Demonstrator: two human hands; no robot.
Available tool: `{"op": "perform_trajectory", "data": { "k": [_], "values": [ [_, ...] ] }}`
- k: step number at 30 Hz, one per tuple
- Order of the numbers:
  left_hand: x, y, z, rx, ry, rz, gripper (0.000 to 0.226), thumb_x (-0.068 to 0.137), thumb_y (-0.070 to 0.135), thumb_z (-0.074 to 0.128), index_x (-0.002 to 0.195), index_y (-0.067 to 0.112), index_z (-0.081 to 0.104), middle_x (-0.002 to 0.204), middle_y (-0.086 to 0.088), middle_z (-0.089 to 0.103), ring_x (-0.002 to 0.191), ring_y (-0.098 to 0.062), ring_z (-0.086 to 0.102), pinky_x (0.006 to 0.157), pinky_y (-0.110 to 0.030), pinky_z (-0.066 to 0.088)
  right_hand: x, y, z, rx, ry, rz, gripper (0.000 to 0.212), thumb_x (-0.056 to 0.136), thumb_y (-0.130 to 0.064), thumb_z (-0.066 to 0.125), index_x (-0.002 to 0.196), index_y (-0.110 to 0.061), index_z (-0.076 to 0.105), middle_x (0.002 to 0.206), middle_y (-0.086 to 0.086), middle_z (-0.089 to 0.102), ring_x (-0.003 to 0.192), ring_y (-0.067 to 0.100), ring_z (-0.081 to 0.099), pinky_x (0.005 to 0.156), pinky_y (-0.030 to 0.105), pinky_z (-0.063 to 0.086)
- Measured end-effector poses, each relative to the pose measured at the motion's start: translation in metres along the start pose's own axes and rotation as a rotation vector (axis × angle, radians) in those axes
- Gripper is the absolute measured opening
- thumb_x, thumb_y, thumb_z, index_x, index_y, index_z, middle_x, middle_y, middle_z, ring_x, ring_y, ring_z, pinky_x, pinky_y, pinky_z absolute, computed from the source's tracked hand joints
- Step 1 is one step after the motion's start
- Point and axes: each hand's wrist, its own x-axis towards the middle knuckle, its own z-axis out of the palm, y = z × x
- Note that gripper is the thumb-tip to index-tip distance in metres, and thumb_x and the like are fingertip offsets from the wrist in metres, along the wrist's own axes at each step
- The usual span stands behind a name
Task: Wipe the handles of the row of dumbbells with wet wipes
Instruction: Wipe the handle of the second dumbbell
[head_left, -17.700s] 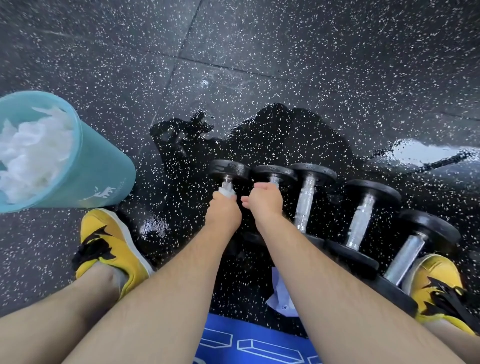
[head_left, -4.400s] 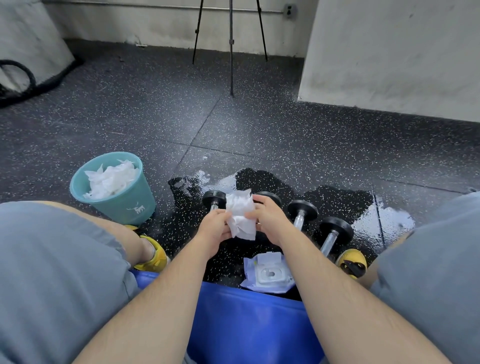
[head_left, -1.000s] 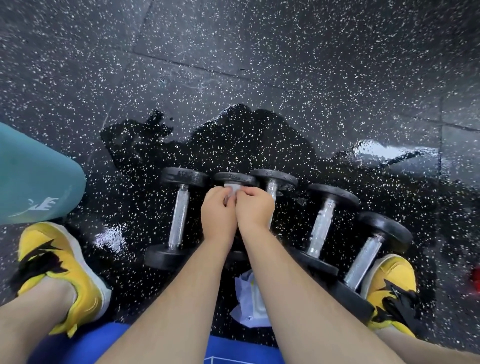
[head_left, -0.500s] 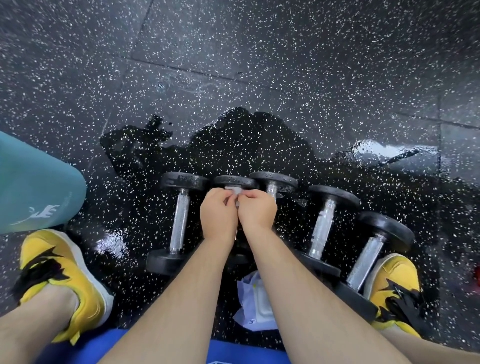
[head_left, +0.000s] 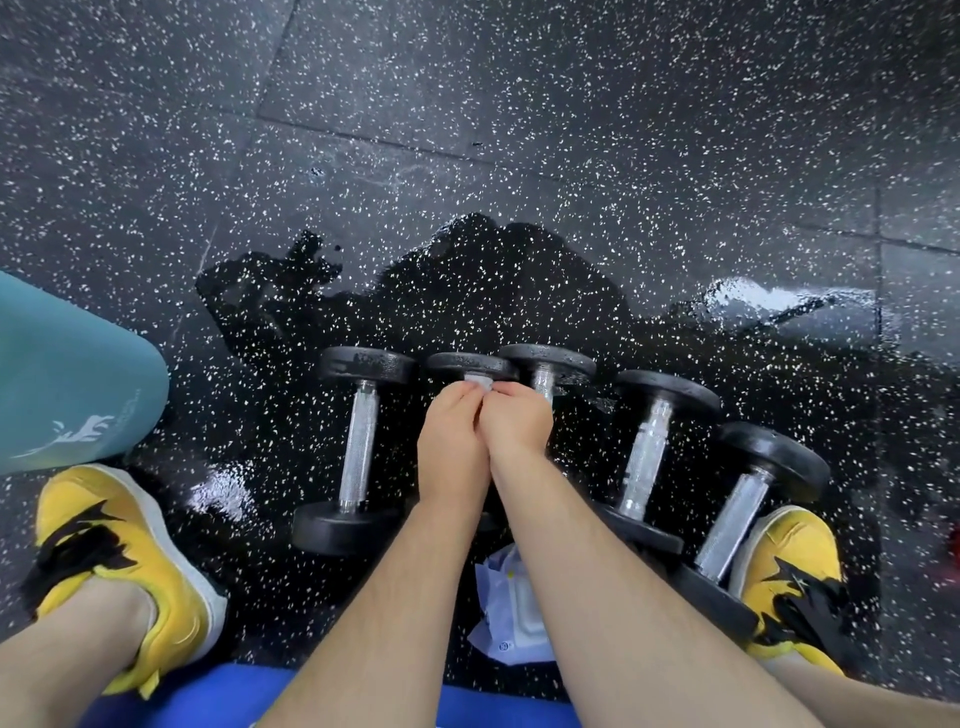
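Surrounding the gripped dumbbell (head_left: 470, 365) lie bin (head_left: 67, 379), wipe pack (head_left: 506, 618).

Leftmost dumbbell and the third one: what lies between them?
The second dumbbell, in the head view; left hand and right hand grip its handle with a wipe.

Off-task surroundings: speckled floor, wet patch, bin, shoes, blue edge

On my feed a black rubber floor (head_left: 571, 130) flecked with white fills the frame, with tile seams crossing at 12 o'clock and running down at 2 o'clock. A darker wet patch (head_left: 467, 291) spreads over the centre, and I see a bright glare (head_left: 779, 301) on it at 2 o'clock. A teal bin (head_left: 62, 374) sits at 9 o'clock, cut by the frame edge, with a pale logo on its wall. A yellow shoe (head_left: 119, 545) with black laces sits at 8 o'clock just below the bin, and its twin (head_left: 789, 566) is at 4 o'clock. A blue surface (head_left: 197, 696) lines the edge at 6 o'clock. I cannot identify a red sliver (head_left: 956, 545) at 3 o'clock.
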Motion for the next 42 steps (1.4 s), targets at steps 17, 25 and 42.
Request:
{"op": "perform_trajectory", "data": {
  "k": [17,25,42],
  "values": [
    [0.024,-0.015,-0.01,0.16,0.022,-0.21,0.033,0.093,0.015,0.052,0.061,0.008,0.052,0.06,-0.002,0.054,0.058,-0.018,0.041,0.048,-0.031,0.026,-0.014,0.008,-0.004,-0.416,-0.054,-0.338,0.041,0.092,-0.012,0.053,0.052,-0.014,0.044,0.05,-0.003,0.042,0.047,0.011,0.033,0.039,0.02,0.024],
    [0.003,-0.041,-0.026,0.362,-0.069,-0.066,0.032,0.093,0.03,0.046,0.067,0.017,0.06,0.07,0.004,0.062,0.066,-0.017,0.055,0.054,-0.034,0.042,-0.023,0.012,-0.001,-0.45,-0.053,-0.353,0.019,0.086,0.001,0.048,0.07,-0.007,0.055,0.075,-0.006,0.046,0.055,0.003,0.041,0.041,0.013,0.032],
    [-0.013,-0.041,-0.012,0.178,0.316,-0.226,0.032,0.09,0.004,0.043,0.102,0.016,0.069,0.108,0.002,0.065,0.1,-0.019,0.059,0.076,-0.028,0.039,-0.002,0.033,0.004,-0.33,0.096,-0.441,0.026,0.093,-0.002,0.051,0.083,-0.016,0.07,0.082,0.0,0.059,0.077,0.013,0.047,0.066,0.022,0.037]
  ]
}}
